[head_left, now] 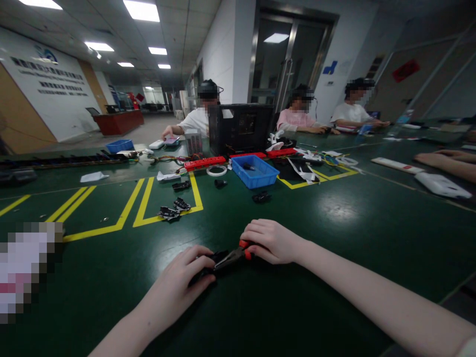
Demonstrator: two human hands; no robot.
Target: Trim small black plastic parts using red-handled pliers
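My right hand (pixel 273 241) is closed around the red handles of a pair of long-nose pliers (pixel 232 257). The jaws point left, toward a small black plastic part (pixel 217 257) that my left hand (pixel 189 272) grips just above the table. The plier tips reach the part; whether they bite on it I cannot tell. My left fingers cover much of the part. Farther up the table lie similar black parts (pixel 169 213), and another black piece (pixel 262 197) rests to the right of them.
Beyond my hands stands a blue bin (pixel 255 172) with a dark item inside. Red power strips (pixel 204 163), a white tape ring (pixel 216 171) and a black computer case (pixel 241 129) are behind it. Yellow tape marks the green table (pixel 357 258). Several people sit around it.
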